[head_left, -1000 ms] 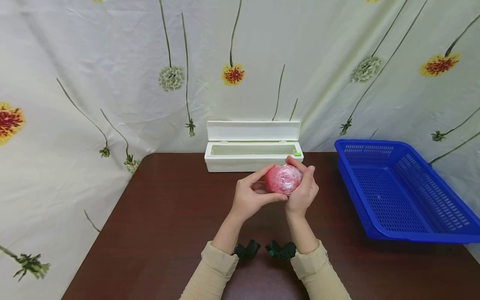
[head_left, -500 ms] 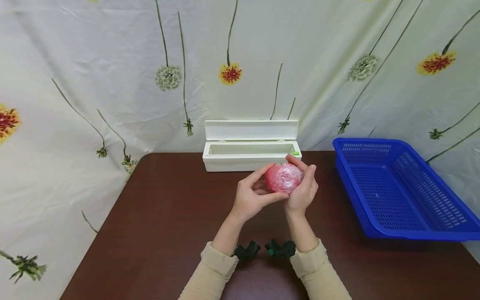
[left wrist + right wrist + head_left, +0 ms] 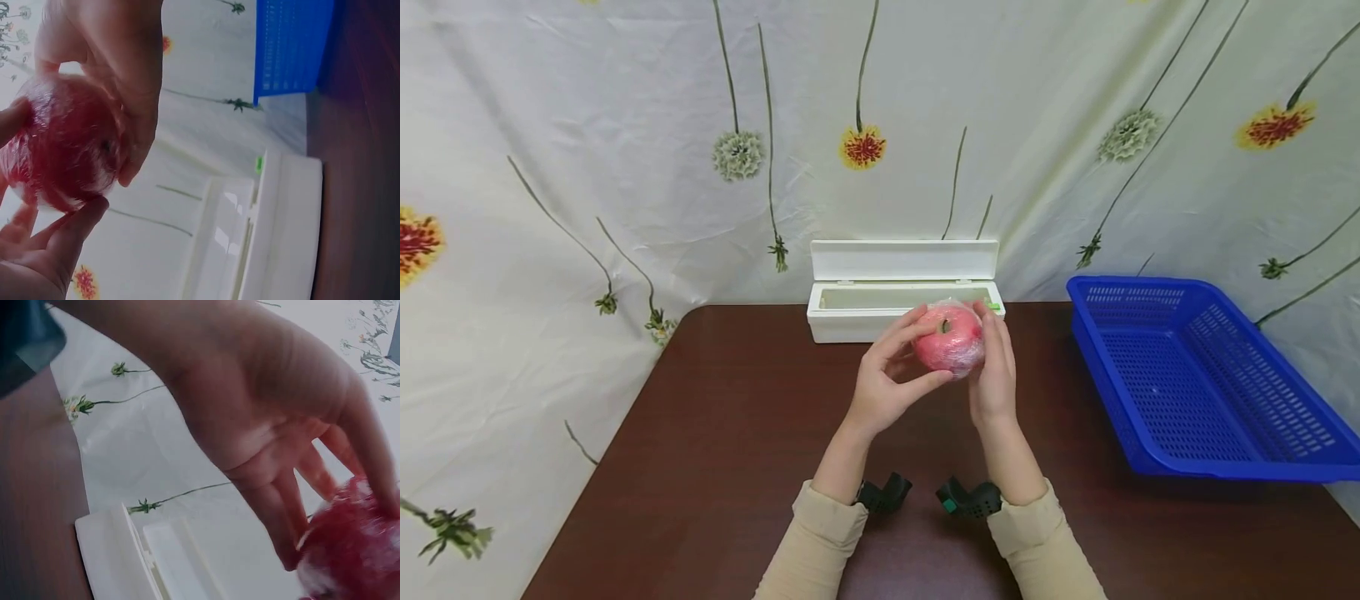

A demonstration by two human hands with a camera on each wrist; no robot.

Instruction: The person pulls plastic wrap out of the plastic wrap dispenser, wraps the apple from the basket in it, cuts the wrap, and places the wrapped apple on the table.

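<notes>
A red apple (image 3: pixel 951 337), wrapped in clear cling film, is held between both hands above the table. Its stem end faces the head camera. My left hand (image 3: pixel 882 383) grips it from the left, thumb below and fingers over the upper side. My right hand (image 3: pixel 996 375) holds it from the right, its fingers extended along that side. In the left wrist view the film on the apple (image 3: pixel 62 144) looks glossy and crinkled. The right wrist view shows the palm of the left hand (image 3: pixel 262 406) beside the apple (image 3: pixel 356 544); the right hand is almost wholly hidden there.
A long white box (image 3: pixel 887 325) with its lid raised and a green piece at its right end stands at the table's back edge, behind the hands. At the right sits a blue plastic basket (image 3: pixel 1131 400). A flowered curtain (image 3: pixel 662 125) hangs behind the brown table (image 3: pixel 737 442).
The apple has turned in the hands, so its stem now shows. Both hands have shifted slightly left and up, and the right fingers have straightened along its side.
</notes>
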